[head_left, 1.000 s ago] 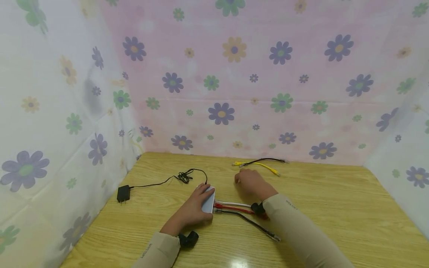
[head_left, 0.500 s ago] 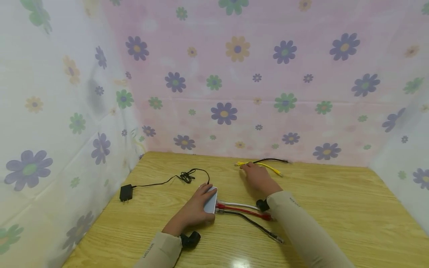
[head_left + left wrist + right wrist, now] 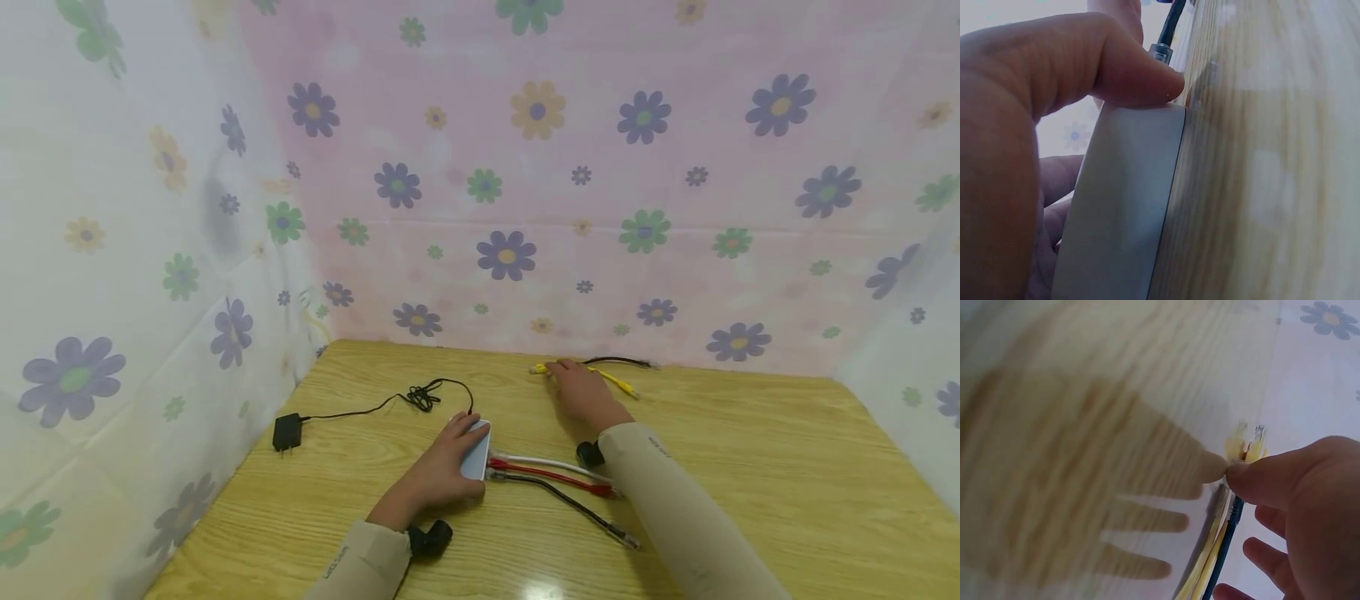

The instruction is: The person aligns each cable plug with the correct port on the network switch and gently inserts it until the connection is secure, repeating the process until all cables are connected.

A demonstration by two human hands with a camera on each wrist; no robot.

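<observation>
My left hand (image 3: 433, 471) grips the white box (image 3: 477, 455) below centre; my right hand (image 3: 585, 396) touches the yellow cable (image 3: 621, 385) and black cable (image 3: 621, 359) right of centre — whether pinching, I cannot tell — and should single one out before lifting.

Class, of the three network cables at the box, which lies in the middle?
The red network cable, with the white network cable behind it and the black network cable in front.

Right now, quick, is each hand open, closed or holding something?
Left hand: holding the white box.
Right hand: at the black cable; whether it's pinching it can't be told.
</observation>
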